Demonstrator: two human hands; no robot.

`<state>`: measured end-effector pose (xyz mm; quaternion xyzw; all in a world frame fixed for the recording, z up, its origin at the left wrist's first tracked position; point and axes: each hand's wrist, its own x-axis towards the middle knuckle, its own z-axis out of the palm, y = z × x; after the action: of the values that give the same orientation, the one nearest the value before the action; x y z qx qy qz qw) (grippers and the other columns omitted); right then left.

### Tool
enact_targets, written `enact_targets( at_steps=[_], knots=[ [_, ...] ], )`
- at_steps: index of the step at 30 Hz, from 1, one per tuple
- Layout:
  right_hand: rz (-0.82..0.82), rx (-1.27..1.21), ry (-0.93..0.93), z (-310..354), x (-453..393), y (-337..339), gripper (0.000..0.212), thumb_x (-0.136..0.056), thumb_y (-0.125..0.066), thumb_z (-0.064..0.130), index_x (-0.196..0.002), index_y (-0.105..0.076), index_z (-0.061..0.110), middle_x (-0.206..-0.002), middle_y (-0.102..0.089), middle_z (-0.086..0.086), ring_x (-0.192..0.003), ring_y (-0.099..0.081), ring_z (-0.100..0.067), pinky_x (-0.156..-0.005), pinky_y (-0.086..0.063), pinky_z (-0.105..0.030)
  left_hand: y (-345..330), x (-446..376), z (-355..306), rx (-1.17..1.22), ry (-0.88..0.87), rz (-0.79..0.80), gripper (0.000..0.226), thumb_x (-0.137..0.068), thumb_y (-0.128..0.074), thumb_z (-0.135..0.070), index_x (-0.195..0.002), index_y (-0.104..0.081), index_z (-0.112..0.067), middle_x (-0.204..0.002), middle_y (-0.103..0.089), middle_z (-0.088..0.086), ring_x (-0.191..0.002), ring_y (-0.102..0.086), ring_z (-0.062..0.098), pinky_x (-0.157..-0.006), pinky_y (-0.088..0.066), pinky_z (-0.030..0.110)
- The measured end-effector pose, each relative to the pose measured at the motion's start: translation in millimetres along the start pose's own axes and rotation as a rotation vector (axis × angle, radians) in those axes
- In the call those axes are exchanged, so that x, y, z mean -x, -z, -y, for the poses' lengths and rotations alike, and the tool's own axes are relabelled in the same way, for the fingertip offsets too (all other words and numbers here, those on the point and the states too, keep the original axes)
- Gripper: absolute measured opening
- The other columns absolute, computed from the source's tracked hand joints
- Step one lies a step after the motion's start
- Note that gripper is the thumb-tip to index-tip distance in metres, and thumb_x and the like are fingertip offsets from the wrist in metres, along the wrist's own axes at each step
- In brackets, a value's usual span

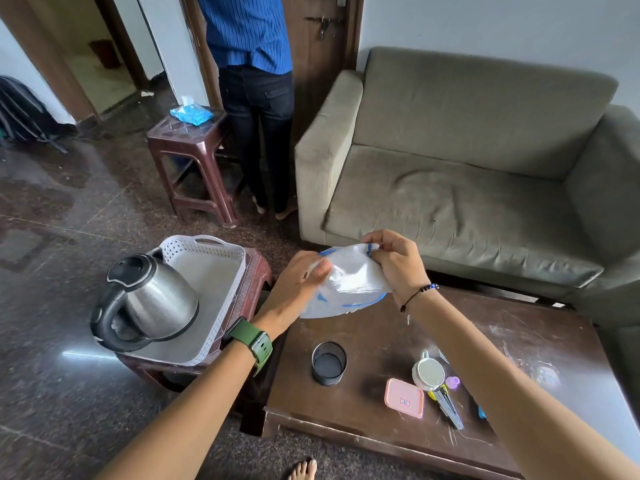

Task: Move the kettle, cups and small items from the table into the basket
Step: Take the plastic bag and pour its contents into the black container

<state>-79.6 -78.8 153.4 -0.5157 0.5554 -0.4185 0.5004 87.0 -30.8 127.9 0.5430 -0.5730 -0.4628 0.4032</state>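
Head view: both hands hold a white packet [346, 282] above the table [381, 327].
Left hand [301, 282] and right hand [398, 261] pinch its edges; kettle [152, 299] sits in the basket [228, 261]; cup [428, 374], holder [329, 363] and box [404, 397] lie on the table.

Olive sofa [467, 161], brown stool [194, 157] bearing tissue pack [191, 113], standing person [256, 98], backpack [20, 112]

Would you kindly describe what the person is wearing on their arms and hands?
Both forearms are bare, with no sleeves in view. The left wrist carries a watch on a dark green strap. The right wrist wears a thin dark cord bracelet strung with dark and blue beads. No rings or gloves are visible.
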Motion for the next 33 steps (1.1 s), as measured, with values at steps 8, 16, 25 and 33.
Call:
enact_targets(
  at_steps=[8,16,25,33],
  knots=[
    [-0.214,0.288,0.157,-6.3,2.6,-9.3,0.014,-0.089,-0.052,0.007,-0.092,-0.066,0.005,-0.08,-0.059,0.005,-0.081,-0.052,-0.014,-0.064,-0.037,-0.008,-8.4,-4.2,-4.9,0.099,0.098,0.061,0.045,-0.072,-0.051,-0.066,-0.096,-0.058,-0.029,-0.111,-0.058,-0.001,-0.104,-0.056,0.009,-0.089,-0.041,0.022],
    [-0.106,0.243,0.129,-4.4,-3.3,-10.5,0.009,-0.087,-0.061,0.018,-0.093,-0.065,0.013,-0.086,-0.059,0.002,-0.083,-0.052,-0.014,-0.067,-0.04,-0.011,-16.2,-22.9,3.1,-0.146,0.098,-0.027,0.032,-0.078,-0.067,-0.033,-0.086,-0.059,-0.004,-0.079,-0.057,0.006,-0.071,-0.054,0.02,-0.06,-0.04,0.032],
    [0.217,0.357,0.128,-1.1,-15.8,13.6,0.045,-0.077,-0.07,0.004,-0.106,-0.044,0.027,-0.093,-0.056,0.002,-0.082,-0.056,-0.017,-0.078,-0.049,-0.031,-9.7,-34.9,5.2,-0.252,-0.004,-0.117,0.048,-0.083,-0.067,-0.027,-0.052,-0.032,-0.019,-0.054,-0.032,-0.006,-0.049,-0.031,0.008,-0.043,-0.025,0.015],
    [0.014,0.33,0.035,-5.6,-16.1,9.4,0.025,-0.082,-0.069,0.025,-0.089,-0.057,0.004,-0.082,-0.057,0.002,-0.078,-0.057,-0.018,-0.064,-0.056,-0.026,-6.6,-34.3,3.6,-0.281,-0.051,-0.185,0.046,-0.083,-0.066,-0.027,-0.055,-0.032,-0.016,-0.054,-0.033,-0.006,-0.05,-0.029,0.007,-0.041,-0.028,0.014]
  ],
)
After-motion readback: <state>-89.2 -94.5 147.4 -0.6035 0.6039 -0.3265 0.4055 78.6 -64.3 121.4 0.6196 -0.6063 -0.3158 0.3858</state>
